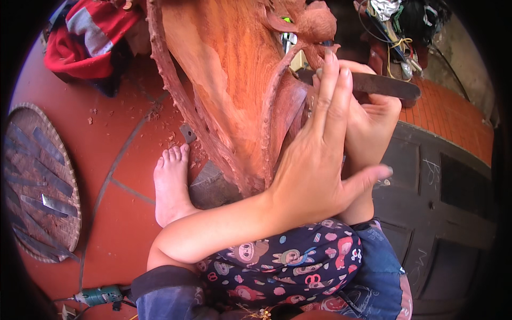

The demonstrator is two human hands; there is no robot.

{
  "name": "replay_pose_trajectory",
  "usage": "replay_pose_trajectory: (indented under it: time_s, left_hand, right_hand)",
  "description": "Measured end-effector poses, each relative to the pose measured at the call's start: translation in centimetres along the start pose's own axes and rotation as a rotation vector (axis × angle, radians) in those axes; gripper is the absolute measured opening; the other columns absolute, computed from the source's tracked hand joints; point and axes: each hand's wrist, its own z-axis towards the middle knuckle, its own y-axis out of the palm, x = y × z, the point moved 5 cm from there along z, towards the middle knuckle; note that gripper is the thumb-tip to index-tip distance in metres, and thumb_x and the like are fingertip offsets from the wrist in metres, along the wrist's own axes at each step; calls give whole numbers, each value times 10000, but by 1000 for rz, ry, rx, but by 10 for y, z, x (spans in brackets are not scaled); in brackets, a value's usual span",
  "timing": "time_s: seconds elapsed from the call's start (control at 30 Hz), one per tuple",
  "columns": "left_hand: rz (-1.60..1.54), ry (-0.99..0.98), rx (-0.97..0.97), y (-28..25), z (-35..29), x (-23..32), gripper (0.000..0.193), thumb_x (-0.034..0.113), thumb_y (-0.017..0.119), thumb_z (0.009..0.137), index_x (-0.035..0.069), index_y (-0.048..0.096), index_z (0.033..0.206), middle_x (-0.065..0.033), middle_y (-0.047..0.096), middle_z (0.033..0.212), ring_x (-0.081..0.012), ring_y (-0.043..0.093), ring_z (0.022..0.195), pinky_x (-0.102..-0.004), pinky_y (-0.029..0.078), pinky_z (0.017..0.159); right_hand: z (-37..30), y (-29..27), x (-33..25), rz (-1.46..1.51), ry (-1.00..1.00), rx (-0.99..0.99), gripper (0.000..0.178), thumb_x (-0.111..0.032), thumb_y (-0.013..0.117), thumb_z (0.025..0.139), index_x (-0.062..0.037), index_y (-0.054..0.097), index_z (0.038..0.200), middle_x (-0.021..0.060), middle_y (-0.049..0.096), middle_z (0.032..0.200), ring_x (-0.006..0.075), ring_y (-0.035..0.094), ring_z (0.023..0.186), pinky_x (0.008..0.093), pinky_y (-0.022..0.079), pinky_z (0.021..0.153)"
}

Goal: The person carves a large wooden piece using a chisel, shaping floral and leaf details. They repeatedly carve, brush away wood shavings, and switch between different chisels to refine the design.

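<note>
Left grip (314,144) has straight fingers, thumb spread, beside a reddish-brown carved wooden sculpture (229,80). Right grip (370,125) clasps a dark, flat, round-ended bar (389,87)

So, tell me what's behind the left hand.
The right hand and a dark, flat, round-ended bar show partly behind the left hand, which hides a stretch of bar and part of the right hand.

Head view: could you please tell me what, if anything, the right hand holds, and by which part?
The right hand holds a dark flat bar near its middle, a rounded end sticking out to the right.
</note>
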Motion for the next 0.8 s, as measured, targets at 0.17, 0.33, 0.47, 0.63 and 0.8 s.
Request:
replay_pose_trajectory:
  time_s: [0.17,0.33,0.47,0.63,0.8]
  left_hand:
    - [66,-15,-41,-3,-15,10,1173,393,809,815,-90,71,1587,-372,54,1635,-571,151,1495,-513,276,1208]
    - [43,-16,-44,-2,-7,2,1177,396,809,815,-92,67,1588,-372,46,1636,-576,147,1495,-516,278,1207]
    - [27,1,-39,-3,-13,4,1182,398,812,813,-90,65,1588,-368,36,1640,-580,151,1491,-523,284,1202]
    - [38,-20,-68,-3,-9,5,1184,410,807,816,-102,66,1584,-368,33,1640,-577,160,1491,-523,292,1198]
    - [2,-9,-27,0,-3,0,1173,414,801,824,-101,72,1584,-370,35,1639,-585,156,1487,-532,287,1197]
  right_hand:
    - [6,0,-3,29,31,-98,147,60,673,904,71,732,1038,73,748,912,119,680,834,279,555,761]
    - [3,-1,-3,73,25,-43,125,47,669,919,73,732,1024,85,756,936,127,688,855,283,567,788]
    - [5,3,-9,135,106,-92,128,47,676,911,68,735,1022,81,757,938,117,688,853,271,556,772]
    - [6,-4,-3,35,-25,-53,138,58,683,897,66,739,1024,80,757,936,121,694,844,269,558,774]
    - [5,-1,-1,64,26,-29,142,57,679,898,67,737,1027,91,757,965,122,693,875,277,561,784]
